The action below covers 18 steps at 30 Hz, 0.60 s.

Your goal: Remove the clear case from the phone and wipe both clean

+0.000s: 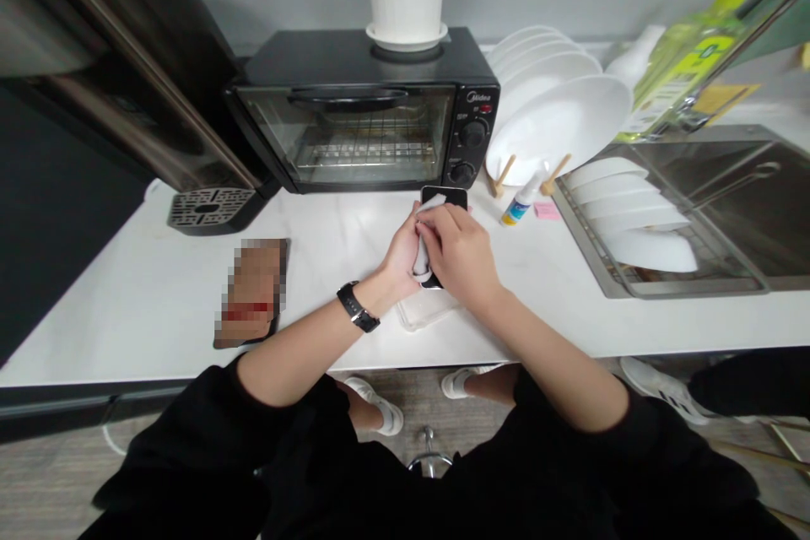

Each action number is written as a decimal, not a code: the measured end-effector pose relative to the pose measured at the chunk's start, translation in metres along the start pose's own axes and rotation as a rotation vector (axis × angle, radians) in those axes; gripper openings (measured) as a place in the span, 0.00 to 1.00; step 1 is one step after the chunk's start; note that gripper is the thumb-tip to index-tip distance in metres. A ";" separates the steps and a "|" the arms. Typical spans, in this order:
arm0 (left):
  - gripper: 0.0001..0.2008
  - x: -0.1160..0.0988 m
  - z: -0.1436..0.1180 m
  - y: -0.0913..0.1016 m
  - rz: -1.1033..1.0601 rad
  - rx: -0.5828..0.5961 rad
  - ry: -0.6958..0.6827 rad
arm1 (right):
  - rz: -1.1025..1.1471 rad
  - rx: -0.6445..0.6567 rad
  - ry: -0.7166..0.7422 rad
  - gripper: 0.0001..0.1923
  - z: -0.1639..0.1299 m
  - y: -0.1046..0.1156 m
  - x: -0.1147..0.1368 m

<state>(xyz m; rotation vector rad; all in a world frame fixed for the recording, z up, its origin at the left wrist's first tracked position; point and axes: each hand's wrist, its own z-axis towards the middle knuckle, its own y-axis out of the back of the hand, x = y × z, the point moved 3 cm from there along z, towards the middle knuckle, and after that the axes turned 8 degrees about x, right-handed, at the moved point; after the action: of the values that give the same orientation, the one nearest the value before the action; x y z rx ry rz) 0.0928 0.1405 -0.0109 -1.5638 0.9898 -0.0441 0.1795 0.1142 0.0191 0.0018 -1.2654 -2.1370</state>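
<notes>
Over the white counter, my left hand (400, 259) grips a smartphone (453, 198) from its left side, its dark screen facing up. My right hand (463, 255) is closed with fingers pinched on a greyish-white cloth (422, 256) lying against the phone's face. Part of the cloth sticks out above the fingers and part hangs along the left palm. Most of the phone is hidden by the right hand. Just below the hands, a clear phone case (423, 312) lies on the counter. A small spray bottle (519, 204) stands right of them.
A black toaster oven (367, 139) stands behind the hands. White plates (560, 126) in a rack and a sink (753, 177) are at right. A blurred-out tablet-like object (283, 270) lies left on the counter (158, 304). Another person's shoe (664, 388) shows lower right.
</notes>
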 end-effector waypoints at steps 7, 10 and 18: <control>0.33 -0.012 -0.005 -0.008 0.082 0.102 -0.112 | 0.047 0.067 0.103 0.12 -0.048 0.003 0.018; 0.36 -0.009 -0.004 -0.010 0.067 0.137 -0.043 | 0.075 0.052 0.066 0.10 -0.058 0.012 0.005; 0.27 -0.003 -0.003 -0.010 -0.006 0.063 0.022 | -0.034 -0.046 -0.032 0.11 -0.020 0.027 -0.039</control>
<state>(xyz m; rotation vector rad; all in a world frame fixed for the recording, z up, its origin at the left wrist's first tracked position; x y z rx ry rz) 0.0945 0.1392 -0.0004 -1.5118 0.9927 -0.0959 0.2305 0.1103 0.0181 -0.0314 -1.2419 -2.2028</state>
